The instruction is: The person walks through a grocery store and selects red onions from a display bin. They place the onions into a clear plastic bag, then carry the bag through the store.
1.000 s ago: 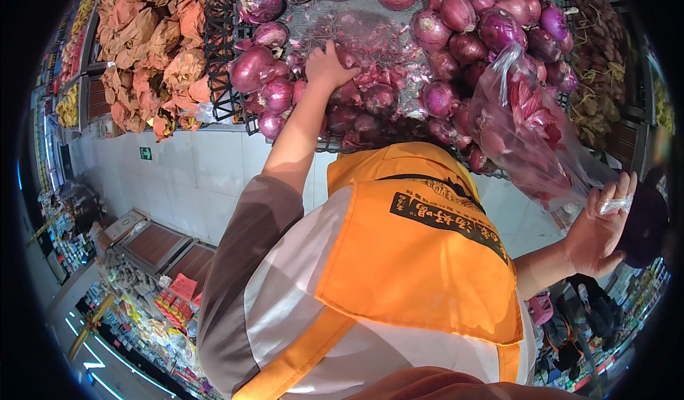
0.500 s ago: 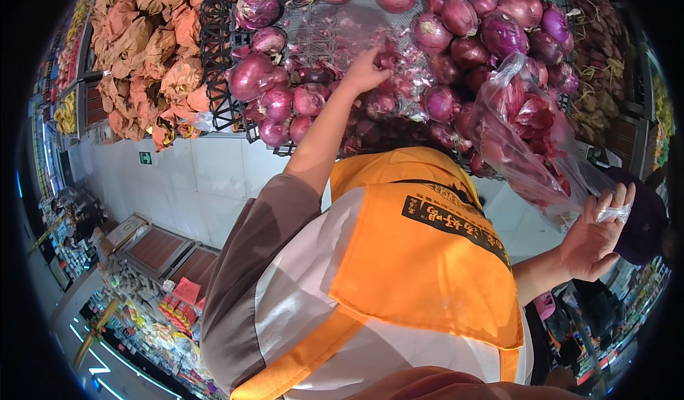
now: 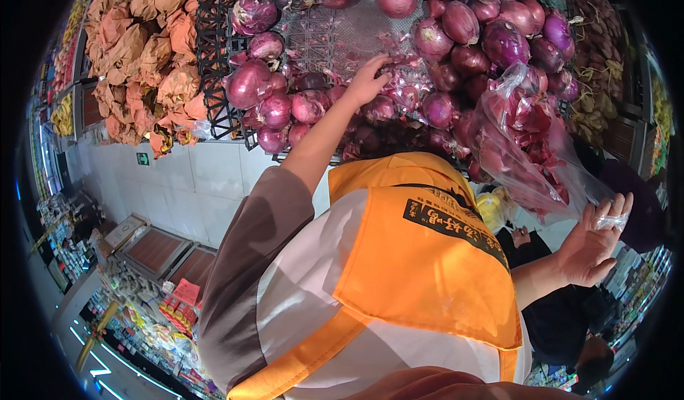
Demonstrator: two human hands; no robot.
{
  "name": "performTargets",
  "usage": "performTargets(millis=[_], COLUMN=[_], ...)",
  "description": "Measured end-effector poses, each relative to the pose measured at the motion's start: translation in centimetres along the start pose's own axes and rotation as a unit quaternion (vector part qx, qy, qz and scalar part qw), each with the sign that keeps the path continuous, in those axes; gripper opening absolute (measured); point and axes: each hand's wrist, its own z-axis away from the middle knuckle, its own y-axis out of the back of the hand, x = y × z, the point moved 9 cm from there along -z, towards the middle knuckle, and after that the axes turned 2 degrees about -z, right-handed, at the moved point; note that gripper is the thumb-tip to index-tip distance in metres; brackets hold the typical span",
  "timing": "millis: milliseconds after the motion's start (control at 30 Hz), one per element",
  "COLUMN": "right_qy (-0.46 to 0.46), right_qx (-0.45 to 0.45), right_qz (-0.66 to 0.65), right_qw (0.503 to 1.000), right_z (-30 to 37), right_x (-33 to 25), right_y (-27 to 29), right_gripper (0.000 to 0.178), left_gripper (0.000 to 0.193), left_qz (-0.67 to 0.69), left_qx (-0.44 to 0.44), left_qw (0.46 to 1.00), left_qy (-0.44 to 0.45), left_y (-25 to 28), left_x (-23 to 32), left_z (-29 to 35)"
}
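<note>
My left hand [image 3: 369,82] reaches over the crate of red onions, its fingers bent on loose onion skins [image 3: 405,62]. Whole red onions [image 3: 273,109] lie around that hand, and more are heaped to its right [image 3: 504,42]. Off to the right, my right hand [image 3: 591,245] has the edge of a clear plastic bag [image 3: 577,179] caught around its raised fingers. Papery red-purple onion skins [image 3: 534,133] fill part of the bag, which slants from the onion heap down to this hand.
The black plastic crate [image 3: 216,61] has a lattice side wall. Left of it are brown paper-wrapped items [image 3: 146,37]. Brownish produce [image 3: 595,58] is piled at the far right. A person in dark clothes [image 3: 556,321] is at the lower right, beyond my right forearm. Pale tiled floor [image 3: 171,168] shows below.
My left hand has shifted slightly over the skins, its fingers pointing more to the right. My right hand has stayed nearly in place with the bag. A person has come into view at the lower right.
</note>
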Motion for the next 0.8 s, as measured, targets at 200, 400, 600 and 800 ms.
performTargets(millis=[200, 400, 600, 800], right_qy=[-0.011, -0.013, -0.009, -0.013], right_qx=[0.004, -0.016, 0.005, 0.013], right_qz=[0.010, 0.006, 0.005, 0.004], right_qw=[1.000, 1.000, 1.000, 1.000], right_z=[-0.7, -0.3, -0.1, 0.2], right_x=[0.3, 0.3, 0.5, 0.8], right_y=[-0.3, -1.1, -0.8, -0.8], right_gripper=[0.119, 0.119, 0.119, 0.118], left_gripper=[0.033, 0.046, 0.045, 0.042], left_qz=[-0.164, -0.252, -0.111, -0.227], left_qx=[0.056, -0.046, -0.342, -0.275], left_qw=[0.984, 0.940, 0.930, 0.901], left_qy=[-0.048, -0.227, -0.081, -0.247], left_y=[3.3, -2.0, -4.0, -6.7], left_x=[3.0, 3.4, 3.0, 7.2], left_z=[-5.8, -5.7, -2.1, -3.4])
